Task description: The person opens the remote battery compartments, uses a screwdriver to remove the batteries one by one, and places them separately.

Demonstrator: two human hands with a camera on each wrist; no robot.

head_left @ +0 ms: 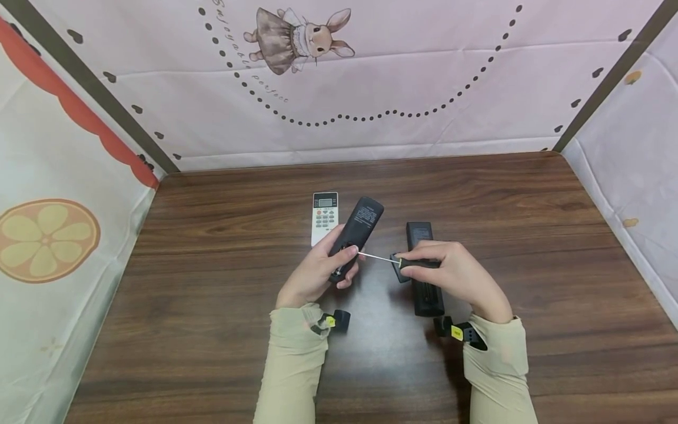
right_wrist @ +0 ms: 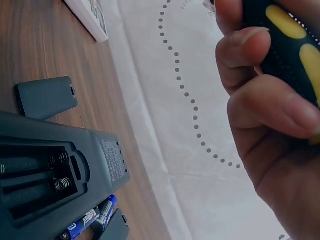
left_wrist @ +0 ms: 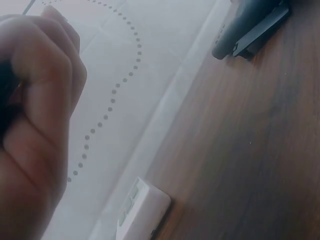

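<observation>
My left hand (head_left: 312,271) holds a black remote control (head_left: 362,221) back side up, its battery compartment uncovered and the thumb at its edge. My right hand (head_left: 461,274) grips a screwdriver (right_wrist: 285,22) by its black and yellow handle. The thin shaft points left, its tip beside the left thumb at the held remote. Beneath the right hand a second black remote (right_wrist: 100,145) lies back up, its battery bay bare with springs showing. Left of it is a battery cover (right_wrist: 47,97). On the other side are blue batteries (right_wrist: 82,222) and another cover (right_wrist: 117,227), hidden in the head view.
A white remote (head_left: 325,218) with a small screen lies behind the left hand on the wooden table (head_left: 212,294). Printed cloth walls (head_left: 392,76) enclose the table at the back and both sides.
</observation>
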